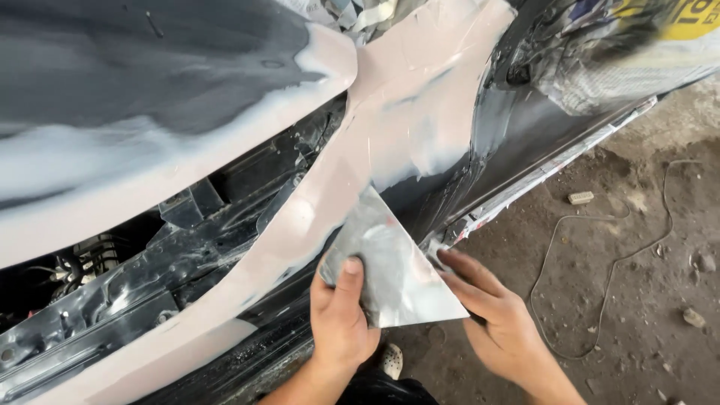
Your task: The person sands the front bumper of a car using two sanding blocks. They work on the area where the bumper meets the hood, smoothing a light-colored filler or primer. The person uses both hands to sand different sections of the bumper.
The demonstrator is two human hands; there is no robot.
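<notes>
A grey, folded sheet of sandpaper (390, 259), triangular in outline, is held against the edge of a car body panel (390, 127) coated in pale pinkish filler. My left hand (339, 315) grips its lower left side, thumb on top. My right hand (491, 315) holds its lower right edge, fingers stretched under the sheet toward the panel's black edge. The raised hood (150, 82), dark grey with pale sanded patches, fills the upper left.
The open engine bay (112, 277) with black metal parts lies at left. Masking paper and tape (600, 60) cover the upper right of the car. On the dirt floor lie a thin cord (622, 255), a small block (580, 197) and stones.
</notes>
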